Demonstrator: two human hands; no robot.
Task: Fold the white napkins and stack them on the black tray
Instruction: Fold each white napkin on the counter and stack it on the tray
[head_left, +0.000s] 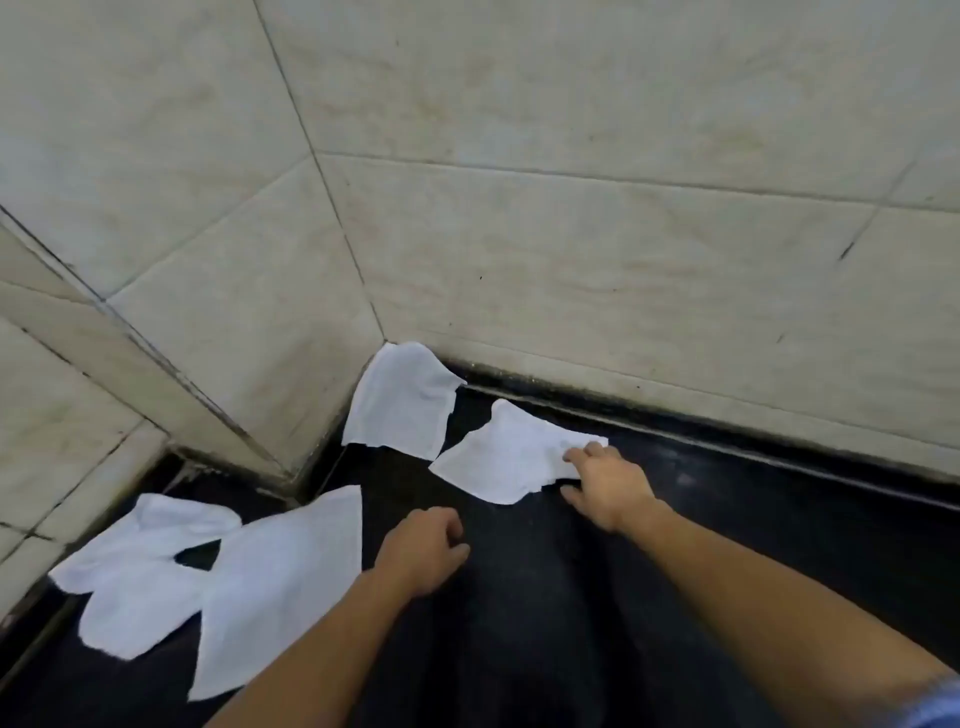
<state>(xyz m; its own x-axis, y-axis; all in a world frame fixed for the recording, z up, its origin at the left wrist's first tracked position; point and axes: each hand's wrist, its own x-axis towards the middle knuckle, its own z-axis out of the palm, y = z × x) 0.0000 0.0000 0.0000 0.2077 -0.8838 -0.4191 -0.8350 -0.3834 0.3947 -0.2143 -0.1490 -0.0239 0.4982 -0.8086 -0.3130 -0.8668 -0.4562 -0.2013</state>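
Several white napkins lie unfolded on a black surface (727, 519). One napkin (498, 457) lies in the middle; my right hand (608, 488) has its thumb and fingers around that napkin's right edge. Another napkin (400, 402) leans into the wall corner just behind it. A large flat napkin (280, 587) and a rumpled one (135, 571) lie at the left, overlapping. My left hand (421, 551) hovers over the bare black surface between the napkins, fingers curled, holding nothing. No separate black tray can be told apart from the dark surface.
Pale tiled walls (571, 208) rise right behind the surface and jut out as a corner (291, 467) at the left. A raised dark lip (727, 441) runs along the back wall.
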